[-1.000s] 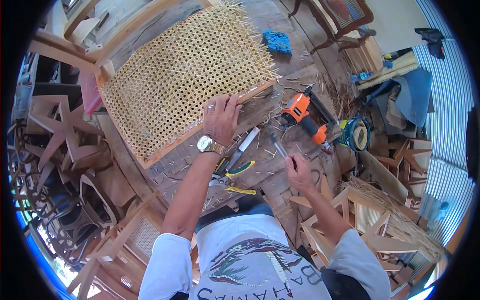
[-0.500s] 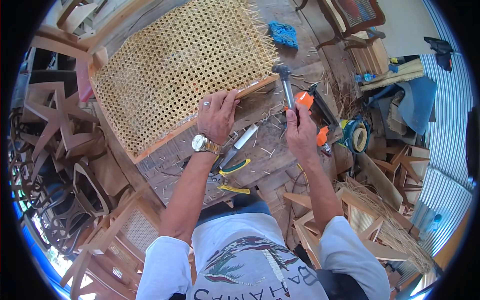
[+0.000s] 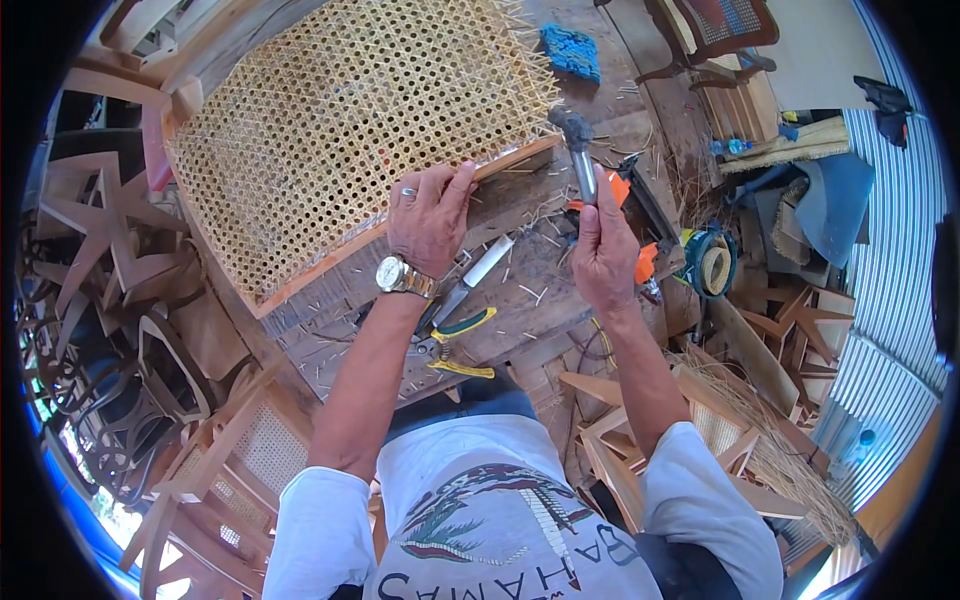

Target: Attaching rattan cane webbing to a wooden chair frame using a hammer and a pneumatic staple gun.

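Observation:
My left hand, wearing a ring and wristwatch, has its fingers curled on the near edge of a wooden frame covered with woven cane. My right hand grips a hammer by its metal handle, the head up at the frame's right corner where cane ends fray. Below my left hand lie a long-bladed tool with a pale blade and yellow-green handled snips. An orange and black nail gun lies behind my right hand, partly hidden.
Cane scraps litter the wooden worktop. A blue cloth lies beyond the frame. A round tub stands right. Stacked chair frames crowd the left, more the right, with loose cane strands. A carved chair stands top right.
My right hand has raised the hammer up and rightward from low on the worktop to the frame's right corner. My left hand has slid slightly along the edge, which now appears higher and further left.

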{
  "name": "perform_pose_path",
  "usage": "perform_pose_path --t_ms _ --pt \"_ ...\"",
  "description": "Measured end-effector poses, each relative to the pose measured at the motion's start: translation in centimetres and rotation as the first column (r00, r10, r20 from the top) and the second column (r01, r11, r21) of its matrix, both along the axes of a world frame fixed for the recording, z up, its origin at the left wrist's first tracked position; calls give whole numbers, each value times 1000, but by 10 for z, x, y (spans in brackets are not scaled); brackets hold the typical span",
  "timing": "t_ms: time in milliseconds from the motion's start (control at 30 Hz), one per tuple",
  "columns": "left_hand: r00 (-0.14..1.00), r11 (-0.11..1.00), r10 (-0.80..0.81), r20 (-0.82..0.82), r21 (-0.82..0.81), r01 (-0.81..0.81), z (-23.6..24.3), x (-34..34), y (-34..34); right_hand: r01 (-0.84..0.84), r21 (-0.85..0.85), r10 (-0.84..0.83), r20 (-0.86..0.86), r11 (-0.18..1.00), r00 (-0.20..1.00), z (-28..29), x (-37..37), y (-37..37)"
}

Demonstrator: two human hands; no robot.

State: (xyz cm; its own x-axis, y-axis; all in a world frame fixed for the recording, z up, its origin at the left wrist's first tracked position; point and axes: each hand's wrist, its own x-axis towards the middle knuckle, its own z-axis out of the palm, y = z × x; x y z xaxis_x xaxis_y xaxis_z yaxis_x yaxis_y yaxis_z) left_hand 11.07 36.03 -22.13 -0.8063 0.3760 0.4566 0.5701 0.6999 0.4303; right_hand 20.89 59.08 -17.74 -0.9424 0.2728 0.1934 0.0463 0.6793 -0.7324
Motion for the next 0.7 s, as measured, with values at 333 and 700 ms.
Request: perform_pose_path --t_ms 333,700 --pt "1000 1000 11 26 -7 -11 3 -1 0 -38 17 36 92 999 995 2 -5 3" --pt "1000 1000 10 22 -9 -10 3 0 1 -6 -89 26 232 996 972 31 -13 -11"
